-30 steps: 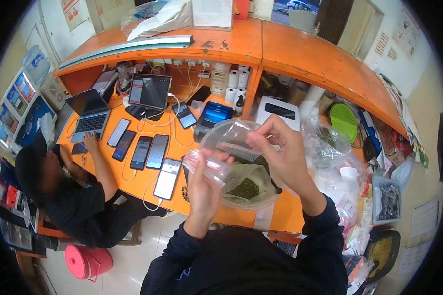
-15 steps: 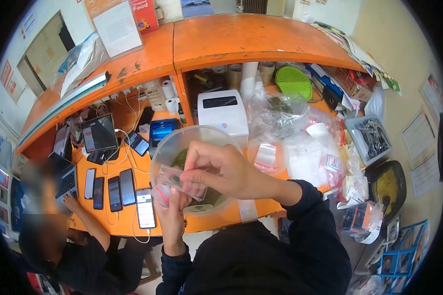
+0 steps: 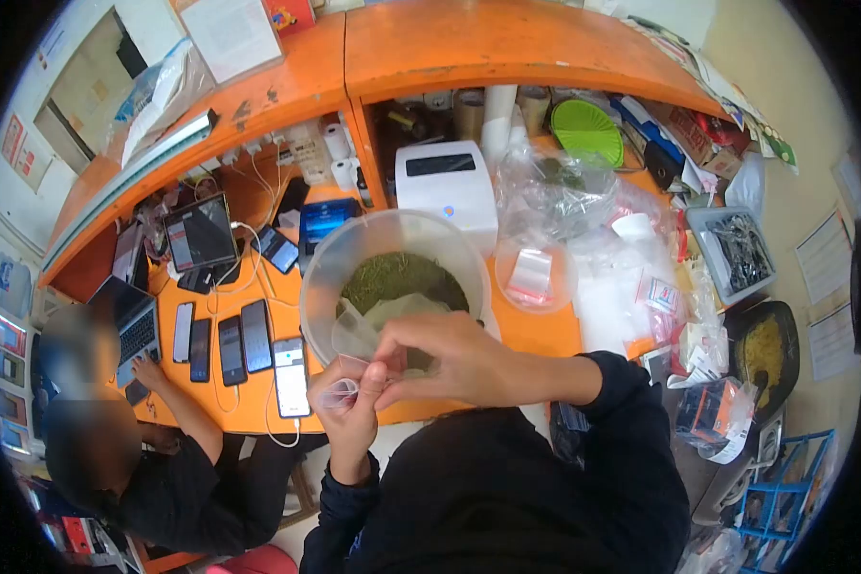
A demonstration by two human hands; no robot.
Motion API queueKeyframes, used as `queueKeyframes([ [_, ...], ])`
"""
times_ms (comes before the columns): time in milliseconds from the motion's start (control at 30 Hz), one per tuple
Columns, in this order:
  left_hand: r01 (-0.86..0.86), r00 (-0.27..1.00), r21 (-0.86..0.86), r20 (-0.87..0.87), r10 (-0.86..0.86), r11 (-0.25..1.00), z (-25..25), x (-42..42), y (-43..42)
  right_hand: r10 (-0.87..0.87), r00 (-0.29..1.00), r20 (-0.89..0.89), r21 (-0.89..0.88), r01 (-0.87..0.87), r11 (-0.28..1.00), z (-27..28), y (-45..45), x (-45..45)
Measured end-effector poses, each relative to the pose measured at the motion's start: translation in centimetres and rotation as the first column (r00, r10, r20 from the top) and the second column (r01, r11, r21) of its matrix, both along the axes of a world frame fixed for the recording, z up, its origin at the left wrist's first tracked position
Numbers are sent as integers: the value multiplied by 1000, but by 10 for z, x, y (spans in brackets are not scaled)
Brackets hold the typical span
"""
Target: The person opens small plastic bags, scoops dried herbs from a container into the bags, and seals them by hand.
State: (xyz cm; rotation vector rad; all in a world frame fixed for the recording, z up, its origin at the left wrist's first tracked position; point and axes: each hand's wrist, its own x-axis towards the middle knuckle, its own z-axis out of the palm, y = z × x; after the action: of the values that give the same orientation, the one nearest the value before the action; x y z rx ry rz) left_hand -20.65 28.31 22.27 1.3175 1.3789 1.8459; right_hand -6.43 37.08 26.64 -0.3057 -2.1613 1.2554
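Observation:
A small clear plastic bag (image 3: pixel 339 391) is held in my left hand (image 3: pixel 352 421), with its rim curled open toward me. My right hand (image 3: pixel 445 356) is closed in a pinch at the bag's edge, its fingertips meeting my left thumb. Just beyond both hands, a large translucent tub (image 3: pixel 318 277) holds finely chopped green herb (image 3: pixel 402 275). A pale, see-through piece of plastic (image 3: pixel 402 308) lies on the herb; my right hand partly covers it and its exact kind is unclear.
Several phones (image 3: pixel 231 349) with cables lie at left, near a seated person (image 3: pixel 182 459) at a laptop (image 3: pixel 136 335). A white printer (image 3: pixel 447 187) stands behind the tub. To the right are a round container (image 3: pixel 536 277) of small bags, plastic packaging (image 3: pixel 617 277) and a grey box (image 3: pixel 732 253).
Both hands have come down and nearer my body, off the tub's middle, so more herb shows. The bag's mouth now appears rounder and more open. The view has shifted slightly.

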Motion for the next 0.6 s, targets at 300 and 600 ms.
queueKeyframes([
  [300,-102,817,270,-527,235,957,-10,-5,-9,-118,988,-96,368,146,918,-14,-5,2],
  [600,-467,776,262,-335,534,844,-6,7,-3,-271,960,-67,570,260,780,-11,4,-30],
])
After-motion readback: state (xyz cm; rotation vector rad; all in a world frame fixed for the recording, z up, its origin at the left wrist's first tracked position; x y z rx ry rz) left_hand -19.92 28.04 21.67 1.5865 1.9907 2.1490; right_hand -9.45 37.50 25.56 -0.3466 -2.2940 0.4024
